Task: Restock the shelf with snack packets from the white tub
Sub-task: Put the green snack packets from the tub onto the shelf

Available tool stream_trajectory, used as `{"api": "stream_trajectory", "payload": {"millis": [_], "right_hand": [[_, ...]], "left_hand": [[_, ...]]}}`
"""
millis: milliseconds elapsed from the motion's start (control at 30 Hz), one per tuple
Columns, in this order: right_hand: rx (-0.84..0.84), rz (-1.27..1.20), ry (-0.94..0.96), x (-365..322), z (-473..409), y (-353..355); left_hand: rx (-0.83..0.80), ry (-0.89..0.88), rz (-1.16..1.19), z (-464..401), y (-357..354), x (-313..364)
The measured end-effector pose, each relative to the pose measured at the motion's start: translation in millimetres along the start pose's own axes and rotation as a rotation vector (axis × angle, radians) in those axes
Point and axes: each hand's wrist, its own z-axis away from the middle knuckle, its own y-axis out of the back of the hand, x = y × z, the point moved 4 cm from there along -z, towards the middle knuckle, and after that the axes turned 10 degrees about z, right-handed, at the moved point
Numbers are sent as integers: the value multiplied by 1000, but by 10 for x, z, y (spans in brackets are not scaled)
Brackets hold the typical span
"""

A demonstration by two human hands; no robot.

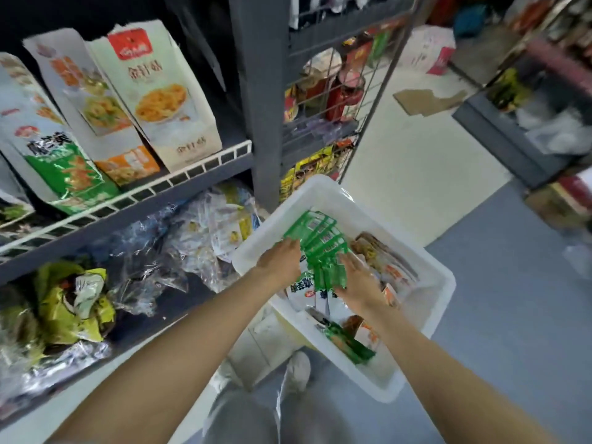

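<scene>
The white tub [426, 267] sits on the floor beside the dark shelf unit [205, 177]. Inside it lies a fanned stack of green snack packets [320, 245], with orange and white packets [394, 274] beside and under them. My left hand [282, 261] holds the stack's left side, fingers curled under the packets. My right hand [358, 280] presses against the stack's right side with the fingers fairly straight. Both hands are inside the tub. Another green packet [349, 344] lies at the tub's near end.
On the upper shelf, tall snack bags [153, 94] stand behind a white wire rail [179, 179]. The lower shelf holds crumpled clear and yellow-green packets [73, 299]. A wire rack [333, 100] of goods stands right of the post. Cardboard [426, 100] lies on the floor. My shoes [298, 370] are below the tub.
</scene>
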Motion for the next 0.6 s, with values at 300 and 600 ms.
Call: {"api": "stream_trajectory", "payload": {"millis": [300,600], "right_hand": [[35,133,134,49,-178,-19],[10,195,184,-232,-451,-60]], "left_hand": [[91,166,-50,-167,-229,-10],[190,119,205,207,-15,-116]]}}
